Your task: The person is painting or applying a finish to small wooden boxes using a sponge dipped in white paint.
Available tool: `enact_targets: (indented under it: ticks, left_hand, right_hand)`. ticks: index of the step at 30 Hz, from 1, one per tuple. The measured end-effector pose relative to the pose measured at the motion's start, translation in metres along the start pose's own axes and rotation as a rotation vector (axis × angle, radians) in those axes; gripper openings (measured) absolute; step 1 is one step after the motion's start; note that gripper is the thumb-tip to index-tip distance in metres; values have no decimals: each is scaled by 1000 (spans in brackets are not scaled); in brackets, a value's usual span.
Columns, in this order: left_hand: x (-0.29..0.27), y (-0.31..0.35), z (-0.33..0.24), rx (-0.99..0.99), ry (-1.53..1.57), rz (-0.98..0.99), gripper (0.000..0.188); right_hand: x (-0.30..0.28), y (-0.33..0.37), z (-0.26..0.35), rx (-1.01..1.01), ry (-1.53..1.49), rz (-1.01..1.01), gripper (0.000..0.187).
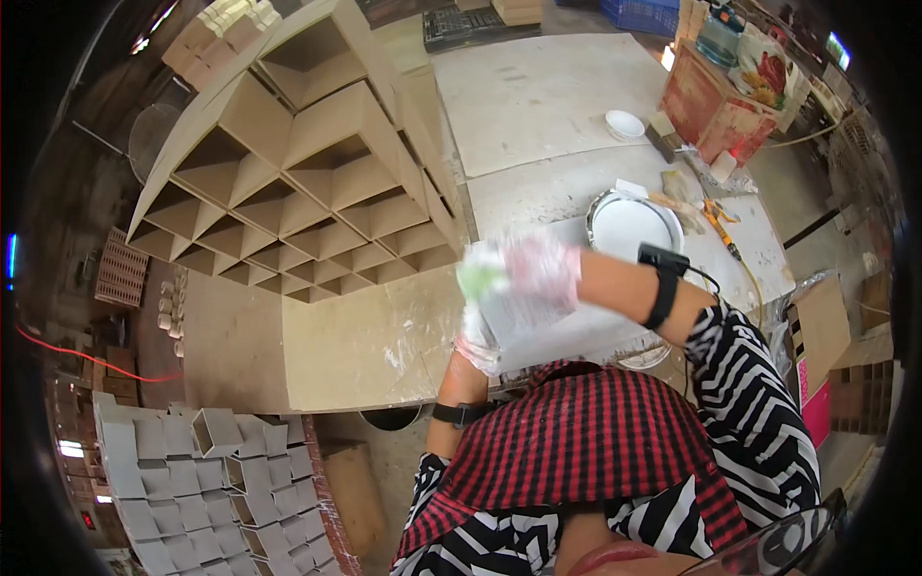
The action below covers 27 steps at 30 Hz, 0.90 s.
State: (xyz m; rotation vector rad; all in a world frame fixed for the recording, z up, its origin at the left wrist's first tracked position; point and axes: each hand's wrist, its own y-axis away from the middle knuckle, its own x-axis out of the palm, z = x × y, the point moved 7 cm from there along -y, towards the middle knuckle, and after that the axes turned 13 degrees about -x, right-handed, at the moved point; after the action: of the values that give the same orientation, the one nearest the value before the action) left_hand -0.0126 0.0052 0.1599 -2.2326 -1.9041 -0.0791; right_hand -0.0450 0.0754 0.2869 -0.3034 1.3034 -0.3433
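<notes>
My gloved left hand is at the left edge of a white box-like piece on the table's near side. Its fingers are mostly hidden behind my right hand. My gloved right hand crosses over the top of that piece and is smeared by motion, so its fingers do not show. A pale green patch shows where the two hands meet; whether it is a sponge or part of a glove I cannot tell. Just beyond my right wrist stands a round tub of white paint, with a brush lying across its rim.
Stacked brown open boxes rise at the left of the pale table. An orange-handled tool with a hose, a white bowl and a red-stained crate are at the right. Rows of grey boxes stand at the lower left.
</notes>
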Motion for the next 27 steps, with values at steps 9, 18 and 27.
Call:
enact_targets:
  ticks: [9, 18, 27]
  left_hand:
    - [33, 5, -29, -221, 792, 381, 48]
    - [36, 23, -13, -481, 657, -59, 41]
    - [34, 17, -77, 133, -910, -126, 27]
  right_hand:
    - [-18, 18, 33, 38, -25, 137, 42]
    - [-52, 49, -90, 661, -639, -657, 37]
    - [-2, 121, -88, 902, -914, -853, 38]
